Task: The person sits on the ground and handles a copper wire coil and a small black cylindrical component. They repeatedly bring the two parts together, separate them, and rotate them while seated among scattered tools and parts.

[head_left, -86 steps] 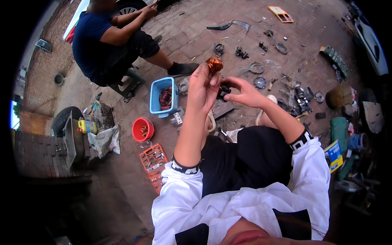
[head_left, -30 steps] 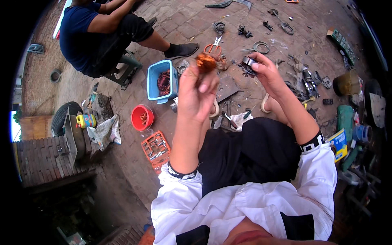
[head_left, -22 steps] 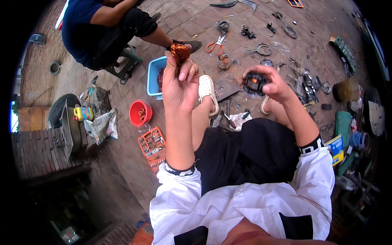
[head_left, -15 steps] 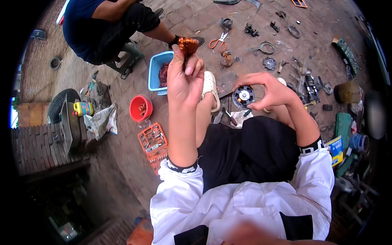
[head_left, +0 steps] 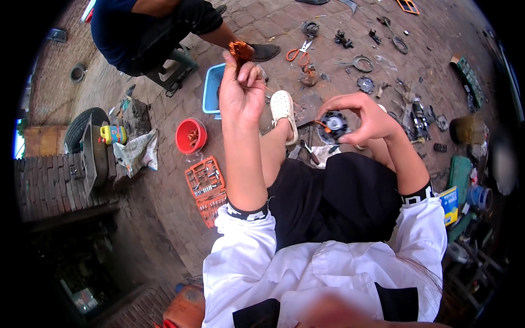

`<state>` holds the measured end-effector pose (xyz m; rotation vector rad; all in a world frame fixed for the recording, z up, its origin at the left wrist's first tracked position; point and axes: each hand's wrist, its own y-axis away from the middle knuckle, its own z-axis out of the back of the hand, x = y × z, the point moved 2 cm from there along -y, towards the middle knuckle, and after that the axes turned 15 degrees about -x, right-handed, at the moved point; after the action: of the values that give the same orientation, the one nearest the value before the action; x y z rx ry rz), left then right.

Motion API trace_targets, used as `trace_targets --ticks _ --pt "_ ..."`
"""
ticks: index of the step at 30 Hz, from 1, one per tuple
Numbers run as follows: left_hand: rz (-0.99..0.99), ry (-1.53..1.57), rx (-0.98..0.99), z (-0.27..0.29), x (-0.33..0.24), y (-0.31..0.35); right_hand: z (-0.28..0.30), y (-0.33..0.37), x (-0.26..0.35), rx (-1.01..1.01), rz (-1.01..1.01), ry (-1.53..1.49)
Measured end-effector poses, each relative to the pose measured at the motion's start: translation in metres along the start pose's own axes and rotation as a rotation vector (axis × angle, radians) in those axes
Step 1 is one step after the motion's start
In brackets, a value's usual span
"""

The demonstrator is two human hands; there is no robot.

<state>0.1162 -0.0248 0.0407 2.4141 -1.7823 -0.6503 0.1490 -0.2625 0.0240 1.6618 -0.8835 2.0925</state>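
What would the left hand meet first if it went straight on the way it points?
Beyond the orange wire bundle that the left hand holds, the seated person's lower leg seems first in line; depth is unclear, so it might pass above.

Brick floor (head_left: 262,24), ref red bucket (head_left: 191,151): blue tub (head_left: 210,90) just beyond it, green stool (head_left: 178,71) farther beyond, open socket set (head_left: 205,188) just nearer, scissors (head_left: 303,51) well off right.
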Motion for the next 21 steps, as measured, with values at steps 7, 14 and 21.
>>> trace_targets --ticks 7,14,21 --pt "0.046 -0.006 0.064 -0.006 0.008 0.014 0.006 -0.002 -0.022 -0.473 -0.258 0.685" --pt "0.074 -0.16 0.139 -0.017 0.035 0.029 0.037 -0.006 -0.052 -0.848 -0.361 0.589" --pt "0.107 -0.139 0.191 -0.015 0.021 0.025 0.052 -0.002 -0.061 -0.862 -0.33 -0.511"
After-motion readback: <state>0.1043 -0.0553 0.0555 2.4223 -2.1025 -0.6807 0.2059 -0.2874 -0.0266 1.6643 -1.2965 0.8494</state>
